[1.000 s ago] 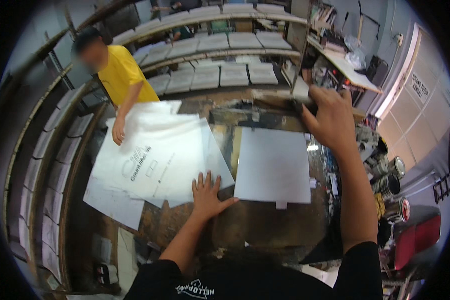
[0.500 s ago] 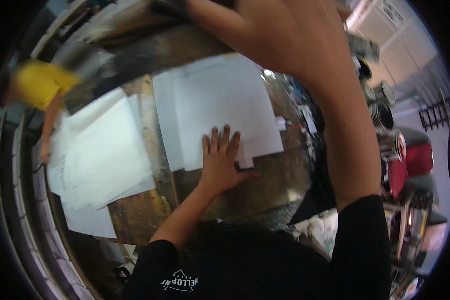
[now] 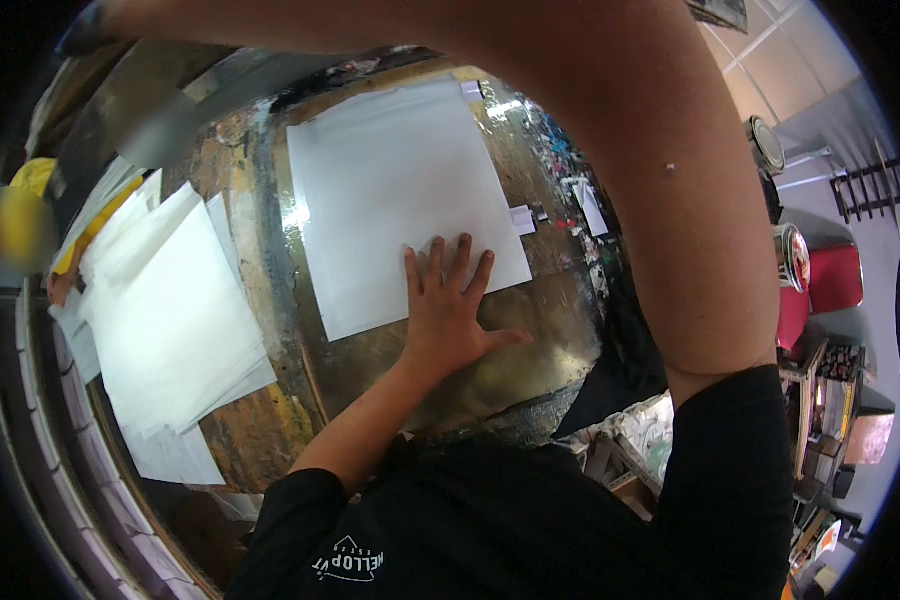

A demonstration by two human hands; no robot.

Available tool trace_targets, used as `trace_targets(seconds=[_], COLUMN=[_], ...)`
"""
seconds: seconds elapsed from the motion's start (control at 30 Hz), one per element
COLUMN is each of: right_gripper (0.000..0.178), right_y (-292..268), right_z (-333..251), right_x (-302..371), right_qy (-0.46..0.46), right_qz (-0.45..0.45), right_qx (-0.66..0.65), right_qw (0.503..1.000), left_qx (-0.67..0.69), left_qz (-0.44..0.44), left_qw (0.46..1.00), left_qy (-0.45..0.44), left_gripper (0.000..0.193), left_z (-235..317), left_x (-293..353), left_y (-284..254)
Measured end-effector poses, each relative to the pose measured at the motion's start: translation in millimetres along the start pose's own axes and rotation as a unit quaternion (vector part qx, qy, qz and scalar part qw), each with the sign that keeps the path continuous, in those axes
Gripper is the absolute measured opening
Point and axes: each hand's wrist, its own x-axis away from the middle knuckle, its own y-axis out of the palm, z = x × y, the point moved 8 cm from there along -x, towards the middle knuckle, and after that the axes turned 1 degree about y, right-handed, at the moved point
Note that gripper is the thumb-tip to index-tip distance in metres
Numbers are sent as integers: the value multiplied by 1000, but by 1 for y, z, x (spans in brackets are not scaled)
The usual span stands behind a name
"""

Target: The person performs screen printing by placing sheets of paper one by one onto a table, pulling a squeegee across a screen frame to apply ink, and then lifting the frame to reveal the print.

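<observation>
We note the white sheet on the worktop. Our left hand spreads wide across its near edge; our right hand, cropped beyond its far edge, hides its grip. Sideways palm drag could skew it past the right-edge tab.

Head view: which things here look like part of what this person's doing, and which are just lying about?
Apparently in use:
- left hand, spread over the large white sheet
- dark worktable
- probably the paper pile

Apparently just about:
- red chair
- metal can
- paper scrap
</observation>
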Motion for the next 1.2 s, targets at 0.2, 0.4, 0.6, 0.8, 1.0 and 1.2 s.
trace_targets(seconds=[0.2, 0.4, 0.6, 0.8, 1.0, 1.2], right_gripper=[68, 73, 51, 55, 46, 48], right_y=[-1, 8, 73, 216, 303, 378], right_z=[-9, -4, 3, 12, 59, 89], right_x=[8, 6, 61, 123, -17, -109], right_qy=[52, -32, -127, -146, -71, -59], right_qz=[-74, 148, 95, -94, 113, 67], right_qx=[41, 6, -1, -59, 57, 98], right_qw=[995, 989, 987, 983, 989, 991], left_qx=[14, -12, 616, 423, 109, 141], left_qz=[4, 139, 343, 255, 183, 139], left_qw=[1000, 990, 682, 817, 934, 932], left_qy=[2, -16, -193, -299, -287, -303], left_gripper=[117, 118, 101, 118, 137, 140], left_z=[-5, -8, -141, -149, -154, -154], left_x=[12, 6, 101, 190, 208, 206], left_y=[23, -52, -196, -104, -67, -72])
